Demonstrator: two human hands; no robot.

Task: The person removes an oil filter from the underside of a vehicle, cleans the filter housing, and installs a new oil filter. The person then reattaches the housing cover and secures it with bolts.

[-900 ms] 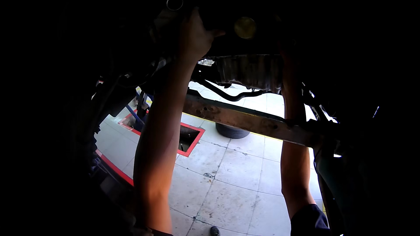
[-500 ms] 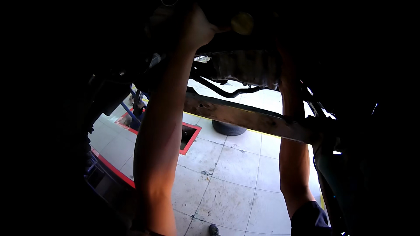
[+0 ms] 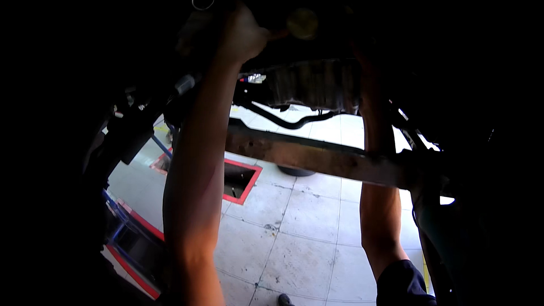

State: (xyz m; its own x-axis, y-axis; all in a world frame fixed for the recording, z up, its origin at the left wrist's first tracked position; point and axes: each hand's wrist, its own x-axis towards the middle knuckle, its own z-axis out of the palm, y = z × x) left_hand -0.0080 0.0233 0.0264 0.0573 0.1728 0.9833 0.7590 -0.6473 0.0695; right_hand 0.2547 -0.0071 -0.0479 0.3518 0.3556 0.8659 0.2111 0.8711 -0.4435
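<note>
Both my arms reach up into the dark underside of what looks like a vehicle. My left hand point(image 3: 243, 37) is raised among shadowed parts, its fingers lost in the dark. Just right of it is a dim, round yellowish part point(image 3: 302, 24); contact between them cannot be made out. A thin bright ring point(image 3: 203, 0) shows above and left of that hand. My right forearm point(image 3: 378, 119) passes behind a metal crossbeam point(image 3: 300, 152) and rises beside a ribbed dark housing point(image 3: 314, 85). Its hand fades into blackness, so neither the fingers nor anything in them can be seen.
A bent black hose point(image 3: 289, 123) hangs above the crossbeam. Below lies a pale tiled floor point(image 3: 300, 249) with a red-edged pit opening point(image 3: 241, 181). A tyre point(image 3: 297, 170) is partly behind the beam. Blue metal framing point(image 3: 116, 215) stands at the left.
The view has shifted a little, so the left hand, ring and round part appear further left. The crossbeam now covers more of the tyre. Both arms keep nearly the same pose.
</note>
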